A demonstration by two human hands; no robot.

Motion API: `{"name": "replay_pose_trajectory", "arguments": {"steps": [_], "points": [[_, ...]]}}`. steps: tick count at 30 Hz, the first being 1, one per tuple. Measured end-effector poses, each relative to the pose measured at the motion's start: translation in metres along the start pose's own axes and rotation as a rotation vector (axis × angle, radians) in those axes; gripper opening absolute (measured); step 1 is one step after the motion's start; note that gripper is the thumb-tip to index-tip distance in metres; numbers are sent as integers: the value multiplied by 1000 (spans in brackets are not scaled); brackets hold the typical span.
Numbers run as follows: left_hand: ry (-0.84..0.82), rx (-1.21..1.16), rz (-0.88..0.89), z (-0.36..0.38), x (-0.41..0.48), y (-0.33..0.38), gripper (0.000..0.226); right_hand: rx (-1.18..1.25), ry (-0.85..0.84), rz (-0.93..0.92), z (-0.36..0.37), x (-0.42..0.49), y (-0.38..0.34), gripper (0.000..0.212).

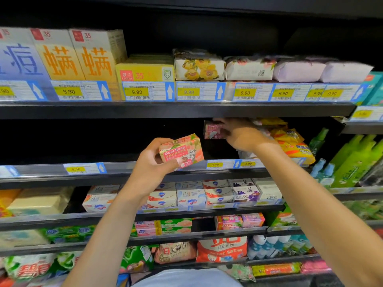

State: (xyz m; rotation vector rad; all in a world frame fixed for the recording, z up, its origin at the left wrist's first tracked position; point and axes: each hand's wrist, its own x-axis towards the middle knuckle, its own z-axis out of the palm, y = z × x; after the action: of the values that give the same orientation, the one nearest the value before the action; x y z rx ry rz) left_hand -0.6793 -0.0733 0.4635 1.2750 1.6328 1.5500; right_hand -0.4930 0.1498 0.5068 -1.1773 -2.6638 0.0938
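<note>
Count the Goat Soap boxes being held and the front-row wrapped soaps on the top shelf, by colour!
Goat Soap boxes: 2
Flowery wrapped soaps: 2
Lilac wrapped soaps: 2
Total: 6

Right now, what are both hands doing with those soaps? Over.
Left hand grips pink Goat Soap box. Right hand holds second box under upper shelf. Yellow packs close behind.

Dark shelf bay (93, 141) lies open; yellow packets (290, 141) crowd right.
</note>
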Motion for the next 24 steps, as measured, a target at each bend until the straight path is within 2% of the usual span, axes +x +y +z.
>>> {"name": "replay_pose_trajectory", "arguments": {"steps": [4,6,10,15,17,20,24], "points": [[2,-25,5,5,9,7,38,551,120,-70,0,-45,-21,30],[0,-46,9,10,13,11,39,711,136,-101,-6,-58,-29,22],[-11,-58,22,23,21,21,44,685,3,-141,-21,-64,-36,42],[-24,6,114,38,28,20,47,673,-51,-127,-31,-58,-23,34],[13,190,206,39,28,9,47,574,-69,-73,-32,-53,-11,35],[40,594,412,31,26,-16,42,421,-95,40,-29,-43,5,42],[-56,993,591,28,19,-46,55,222,-103,4,-24,-31,13,42]]}}
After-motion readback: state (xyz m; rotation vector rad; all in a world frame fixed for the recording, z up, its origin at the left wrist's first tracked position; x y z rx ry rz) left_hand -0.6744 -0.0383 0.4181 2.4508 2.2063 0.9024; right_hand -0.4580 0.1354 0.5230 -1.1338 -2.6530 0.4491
